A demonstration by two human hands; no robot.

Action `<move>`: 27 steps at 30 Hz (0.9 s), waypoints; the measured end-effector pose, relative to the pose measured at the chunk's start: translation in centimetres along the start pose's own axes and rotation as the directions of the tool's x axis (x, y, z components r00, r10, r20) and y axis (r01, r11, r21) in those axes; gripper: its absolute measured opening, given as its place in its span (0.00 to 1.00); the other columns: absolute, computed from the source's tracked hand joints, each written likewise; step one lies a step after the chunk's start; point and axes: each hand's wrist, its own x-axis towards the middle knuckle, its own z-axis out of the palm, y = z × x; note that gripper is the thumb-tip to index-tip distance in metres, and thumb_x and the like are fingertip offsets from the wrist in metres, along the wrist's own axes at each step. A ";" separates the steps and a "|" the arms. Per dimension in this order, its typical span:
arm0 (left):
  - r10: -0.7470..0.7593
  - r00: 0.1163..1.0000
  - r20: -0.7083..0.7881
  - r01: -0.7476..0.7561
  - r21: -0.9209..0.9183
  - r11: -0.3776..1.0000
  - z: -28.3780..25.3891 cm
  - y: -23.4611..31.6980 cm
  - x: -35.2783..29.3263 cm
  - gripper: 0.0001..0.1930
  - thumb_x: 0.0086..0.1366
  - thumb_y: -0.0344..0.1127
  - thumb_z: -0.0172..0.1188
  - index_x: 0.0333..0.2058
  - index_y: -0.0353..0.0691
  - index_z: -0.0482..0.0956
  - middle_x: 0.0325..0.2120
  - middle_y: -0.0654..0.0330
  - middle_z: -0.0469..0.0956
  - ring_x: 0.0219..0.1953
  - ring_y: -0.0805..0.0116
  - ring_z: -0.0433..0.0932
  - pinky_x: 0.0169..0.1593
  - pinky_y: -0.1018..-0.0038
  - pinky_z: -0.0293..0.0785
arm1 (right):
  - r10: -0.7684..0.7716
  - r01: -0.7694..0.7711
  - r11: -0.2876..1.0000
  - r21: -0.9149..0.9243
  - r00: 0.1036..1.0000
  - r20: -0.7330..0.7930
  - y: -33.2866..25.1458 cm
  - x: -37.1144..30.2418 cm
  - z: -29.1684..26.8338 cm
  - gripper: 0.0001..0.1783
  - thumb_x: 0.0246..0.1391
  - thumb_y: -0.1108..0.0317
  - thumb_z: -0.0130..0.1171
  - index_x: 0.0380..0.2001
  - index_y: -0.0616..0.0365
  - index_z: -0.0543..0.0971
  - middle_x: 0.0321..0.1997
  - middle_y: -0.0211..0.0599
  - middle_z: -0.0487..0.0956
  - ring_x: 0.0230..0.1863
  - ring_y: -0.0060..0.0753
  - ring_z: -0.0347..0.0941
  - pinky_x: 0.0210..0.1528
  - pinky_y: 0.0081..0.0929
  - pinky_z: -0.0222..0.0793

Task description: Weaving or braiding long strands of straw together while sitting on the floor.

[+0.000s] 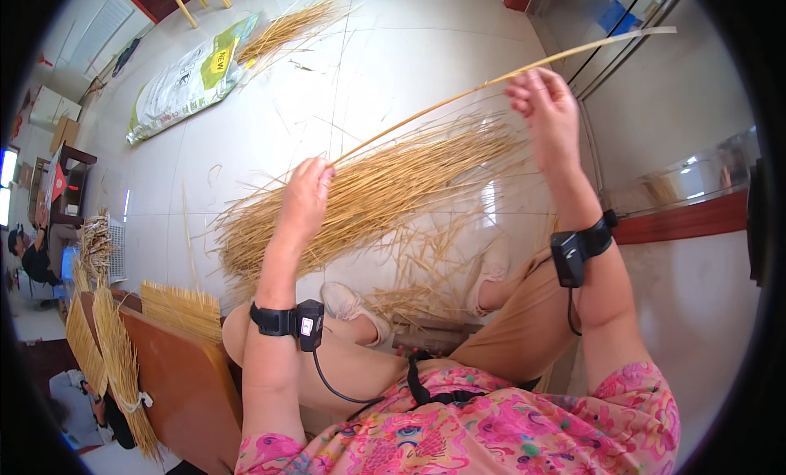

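Left hand (pixel 307 195) (ten o'clock) and right hand (pixel 547 107) (two o'clock) pinch one long stalk (pixel 602 44), which might crack if bent sharply.

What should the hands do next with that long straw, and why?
Perhaps the right hand should try peeling the pale end off the long straw: past that hand, it looks paler and flatter than the stretch between the hands, so it may be husk. The left hand holds the other end.
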 end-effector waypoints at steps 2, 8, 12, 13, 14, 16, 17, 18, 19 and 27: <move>0.015 1.000 -0.002 -0.015 -0.059 0.998 1.0 0.9 0.0 0.06 0.63 0.32 0.48 0.34 0.35 0.69 0.30 0.52 0.72 0.30 0.58 0.71 0.36 0.68 0.67 | 0.034 -0.031 0.999 -0.030 0.991 0.128 0.3 -1.2 1.2 0.13 0.58 0.66 0.49 0.42 0.66 0.69 0.33 0.42 0.77 0.31 0.26 0.75 0.33 0.17 0.73; 0.160 0.987 -0.009 -0.156 -0.286 0.946 4.0 4.3 0.0 0.07 0.63 0.31 0.46 0.32 0.34 0.69 0.29 0.49 0.71 0.32 0.50 0.71 0.35 0.62 0.68 | 0.295 -0.073 0.931 -0.358 0.728 0.619 2.5 -8.1 7.6 0.10 0.58 0.70 0.47 0.39 0.67 0.71 0.29 0.36 0.76 0.29 0.20 0.73 0.30 0.17 0.72; 0.178 0.984 0.007 -0.177 -0.099 0.979 4.1 2.9 0.6 0.06 0.62 0.30 0.45 0.30 0.33 0.68 0.28 0.49 0.70 0.33 0.50 0.69 0.37 0.62 0.66 | 0.059 0.056 0.966 -0.253 0.903 0.426 -0.1 -4.5 6.5 0.11 0.60 0.67 0.46 0.35 0.65 0.72 0.22 0.32 0.74 0.22 0.19 0.71 0.23 0.17 0.67; 0.203 0.979 0.022 -0.203 0.008 0.979 4.5 2.3 0.7 0.06 0.62 0.29 0.45 0.29 0.33 0.68 0.27 0.49 0.69 0.33 0.50 0.68 0.38 0.62 0.66 | -0.009 0.123 0.953 -0.276 0.925 0.379 -1.4 -3.0 5.1 0.12 0.60 0.65 0.45 0.35 0.65 0.72 0.21 0.32 0.74 0.21 0.19 0.71 0.22 0.16 0.66; 0.188 0.981 0.036 -0.187 -0.032 0.982 5.1 2.9 1.0 0.05 0.61 0.28 0.45 0.27 0.32 0.67 0.26 0.49 0.68 0.33 0.50 0.67 0.39 0.62 0.65 | -0.021 0.126 0.959 -0.253 0.925 0.379 -1.4 -2.7 4.1 0.12 0.60 0.65 0.45 0.34 0.64 0.73 0.21 0.31 0.74 0.21 0.19 0.71 0.22 0.16 0.66; 0.198 0.974 0.111 -0.200 0.006 0.980 5.9 0.9 0.3 0.05 0.60 0.28 0.46 0.30 0.32 0.68 0.29 0.48 0.68 0.35 0.51 0.68 0.41 0.63 0.66 | -0.162 0.240 0.924 -0.297 0.951 0.265 -6.1 0.3 0.1 0.13 0.61 0.64 0.43 0.34 0.64 0.72 0.20 0.30 0.73 0.22 0.19 0.68 0.25 0.16 0.65; 0.201 0.964 0.173 -0.213 0.056 0.975 6.2 -0.3 0.3 0.05 0.60 0.28 0.47 0.32 0.32 0.68 0.31 0.48 0.69 0.37 0.51 0.69 0.43 0.63 0.66 | -0.137 0.214 0.919 -0.330 0.960 0.243 -7.2 0.0 -0.9 0.12 0.61 0.64 0.43 0.34 0.63 0.71 0.22 0.31 0.73 0.21 0.19 0.68 0.25 0.15 0.65; 0.100 0.972 0.213 -0.114 0.054 0.992 6.9 -0.4 -0.2 0.08 0.60 0.30 0.49 0.36 0.31 0.68 0.36 0.46 0.69 0.41 0.51 0.68 0.46 0.63 0.65 | -0.232 0.284 0.898 -0.337 0.955 0.186 -8.9 0.5 -3.8 0.13 0.61 0.64 0.42 0.33 0.63 0.71 0.24 0.33 0.74 0.22 0.20 0.70 0.26 0.16 0.66; -0.018 0.969 0.246 -0.002 0.081 0.997 6.8 -0.8 -1.2 0.12 0.60 0.31 0.51 0.41 0.31 0.68 0.40 0.45 0.68 0.45 0.50 0.67 0.50 0.64 0.65 | -0.326 0.356 0.875 -0.329 0.934 0.145 -10.7 1.1 -6.4 0.13 0.62 0.64 0.41 0.33 0.63 0.71 0.25 0.34 0.75 0.24 0.21 0.71 0.27 0.16 0.68; -0.054 0.872 0.486 0.014 0.085 0.996 7.4 0.4 -1.3 0.21 0.57 0.32 0.56 0.49 0.34 0.66 0.56 0.40 0.55 0.58 0.43 0.55 0.60 0.62 0.54 | -0.558 0.380 0.470 -0.797 0.827 0.065 -19.6 -6.2 -17.3 0.15 0.64 0.65 0.36 0.33 0.64 0.70 0.29 0.39 0.76 0.31 0.28 0.76 0.34 0.20 0.73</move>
